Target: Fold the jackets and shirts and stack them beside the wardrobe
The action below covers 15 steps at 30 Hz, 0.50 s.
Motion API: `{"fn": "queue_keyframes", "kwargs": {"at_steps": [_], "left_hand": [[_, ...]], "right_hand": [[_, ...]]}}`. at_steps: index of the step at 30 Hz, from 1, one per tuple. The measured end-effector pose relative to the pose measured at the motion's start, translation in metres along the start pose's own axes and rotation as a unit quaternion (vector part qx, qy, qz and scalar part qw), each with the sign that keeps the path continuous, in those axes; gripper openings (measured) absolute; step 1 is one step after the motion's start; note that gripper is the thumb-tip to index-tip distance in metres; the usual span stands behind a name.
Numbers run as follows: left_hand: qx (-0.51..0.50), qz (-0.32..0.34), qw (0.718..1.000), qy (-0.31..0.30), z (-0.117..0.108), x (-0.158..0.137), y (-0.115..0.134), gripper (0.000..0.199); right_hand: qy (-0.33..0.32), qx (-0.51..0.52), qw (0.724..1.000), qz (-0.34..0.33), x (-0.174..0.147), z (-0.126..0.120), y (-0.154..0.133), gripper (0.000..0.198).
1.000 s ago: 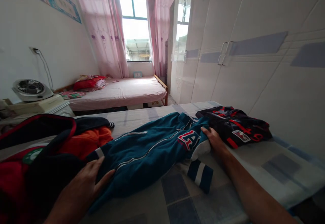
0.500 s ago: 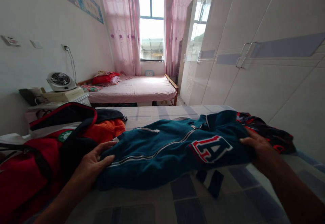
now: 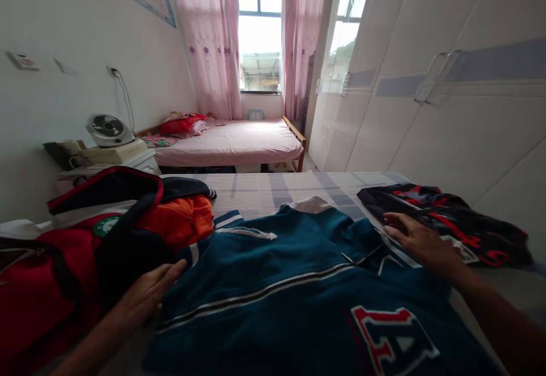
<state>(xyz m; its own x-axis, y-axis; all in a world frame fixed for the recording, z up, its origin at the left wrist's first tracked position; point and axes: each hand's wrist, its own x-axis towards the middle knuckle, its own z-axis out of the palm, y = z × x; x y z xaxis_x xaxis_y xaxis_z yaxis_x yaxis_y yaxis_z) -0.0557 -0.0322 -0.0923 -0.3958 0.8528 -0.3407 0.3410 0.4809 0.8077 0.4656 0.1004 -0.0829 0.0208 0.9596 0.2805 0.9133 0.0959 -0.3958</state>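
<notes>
A teal zip-up jacket (image 3: 256, 273) lies spread on the bed in front of me, its front facing up. Its closed zipper runs lengthwise, and a red-and-white letter A patch (image 3: 392, 339) sits on the near side. At the jacket's left hem, my left hand (image 3: 151, 290) rests with fingers stretched along the edge, touching the cloth. My right hand (image 3: 420, 242) is over the striped collar end, fingers extended and apart; whether they touch the cloth I cannot tell. Beyond that hand lies a black garment with red lettering (image 3: 490, 225).
To the left is a pile of clothes: a red garment (image 3: 51, 296) and an orange one (image 3: 187, 225). A white fan (image 3: 110, 128) stands on a box by the wall. Farther back is a pink-covered bed (image 3: 239, 140). White wardrobe doors (image 3: 460, 131) line the right side.
The jacket was held bunched and narrow between both hands; now it lies wider and flatter, its near side pulled toward me. My right hand has moved up to the collar and loosened its grip.
</notes>
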Motion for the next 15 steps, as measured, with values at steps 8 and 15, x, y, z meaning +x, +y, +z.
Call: {"fn": "queue_keyframes", "kwargs": {"at_steps": [8,15], "left_hand": [[-0.333,-0.078,0.933,-0.109,0.019,-0.019,0.017,0.043],[-0.134,0.138,0.981,-0.011,0.017,-0.027,0.024,0.045]], "right_hand": [[-0.069,-0.037,0.996,0.033,0.035,0.071,0.014,0.064],[-0.082,0.042,0.993,0.072,0.033,0.054,-0.003,0.043]]}}
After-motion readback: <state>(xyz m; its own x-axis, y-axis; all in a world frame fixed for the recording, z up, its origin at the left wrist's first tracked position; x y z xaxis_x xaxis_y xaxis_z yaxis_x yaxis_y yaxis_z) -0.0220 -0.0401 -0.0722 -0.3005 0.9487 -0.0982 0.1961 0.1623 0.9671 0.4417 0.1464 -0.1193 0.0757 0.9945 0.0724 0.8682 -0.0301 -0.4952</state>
